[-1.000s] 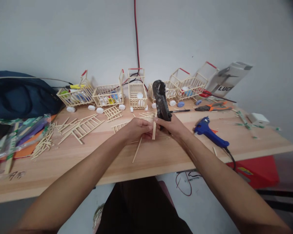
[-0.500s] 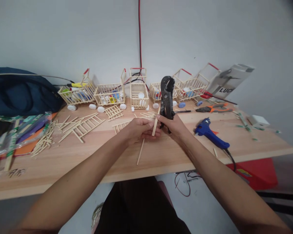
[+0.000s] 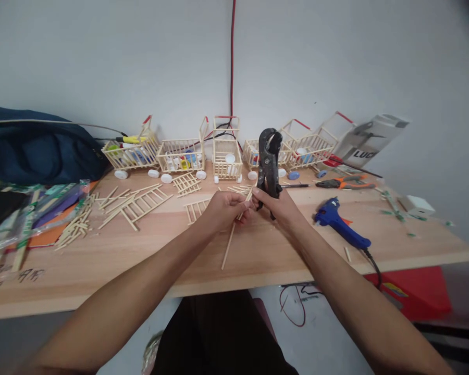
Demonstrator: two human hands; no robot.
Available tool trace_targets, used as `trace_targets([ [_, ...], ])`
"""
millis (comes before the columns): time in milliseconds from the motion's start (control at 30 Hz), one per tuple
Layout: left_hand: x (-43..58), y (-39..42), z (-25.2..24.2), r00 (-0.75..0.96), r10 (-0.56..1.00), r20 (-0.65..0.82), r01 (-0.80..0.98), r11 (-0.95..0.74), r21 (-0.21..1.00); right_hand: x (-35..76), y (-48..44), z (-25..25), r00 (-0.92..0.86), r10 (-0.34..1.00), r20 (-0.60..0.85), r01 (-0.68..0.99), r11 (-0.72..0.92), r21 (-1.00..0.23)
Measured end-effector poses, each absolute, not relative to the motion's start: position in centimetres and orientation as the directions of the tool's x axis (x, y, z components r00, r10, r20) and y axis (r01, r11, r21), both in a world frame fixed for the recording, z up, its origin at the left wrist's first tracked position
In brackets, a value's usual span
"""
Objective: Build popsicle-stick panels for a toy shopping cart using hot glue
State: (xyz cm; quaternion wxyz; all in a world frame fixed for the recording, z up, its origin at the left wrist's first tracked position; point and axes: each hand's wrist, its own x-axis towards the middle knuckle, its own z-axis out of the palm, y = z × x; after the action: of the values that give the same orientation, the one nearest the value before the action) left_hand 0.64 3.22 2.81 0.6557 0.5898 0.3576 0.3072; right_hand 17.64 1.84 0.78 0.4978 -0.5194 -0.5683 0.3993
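My right hand [image 3: 275, 202] is closed around a black cutter [image 3: 269, 159], its curved jaw pointing up. The thumb and fingertips of that hand also meet the tips of thin wooden sticks in front of me. My left hand [image 3: 231, 207] is closed in a pinch on these wooden sticks [image 3: 248, 196], just left of the cutter. Below the left fingers one long stick [image 3: 228, 247] slants down over the tabletop; whether it is held or lying there I cannot tell. Beside my left hand lies a small ladder-like stick frame [image 3: 196, 210], partly covered by it.
Several miniature stick shopping carts [image 3: 182, 156] stand along the wall. Stick ladders [image 3: 146, 205] and a pile of cut sticks [image 3: 75, 224] lie left. On the right are a blue glue gun [image 3: 342, 221], orange-handled pliers [image 3: 346, 182] and a white adapter [image 3: 416, 205].
My left fingers have closed further over the short sticks, which now tilt more and show less. The cutter stays upright in my right hand. The whole view has shifted slightly.
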Motion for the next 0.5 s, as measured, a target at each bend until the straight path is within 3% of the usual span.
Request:
trace_targets([
  [133, -0.6, 3.9, 3.9, 0.48, 0.877, -0.025, 0.058, -0.003, 0.998, 18.8, 1.1, 1.9, -0.024, 0.986, 0.164, 0.306, 0.164, -0.938],
  [300, -1.8, 4.6, 4.9, 0.365, 0.925, 0.102, 0.059, -0.132, 0.989, 20.8, -1.5, 4.6, -0.126, 0.991, 0.051, 0.625, 0.119, -0.771],
  [500, -2.0, 4.4, 5.3, 0.377, 0.914, 0.152, 0.119, -0.211, 0.97, 21.6, -4.2, 6.9, -0.124, 0.989, -0.079, 0.748, 0.041, -0.663],
])
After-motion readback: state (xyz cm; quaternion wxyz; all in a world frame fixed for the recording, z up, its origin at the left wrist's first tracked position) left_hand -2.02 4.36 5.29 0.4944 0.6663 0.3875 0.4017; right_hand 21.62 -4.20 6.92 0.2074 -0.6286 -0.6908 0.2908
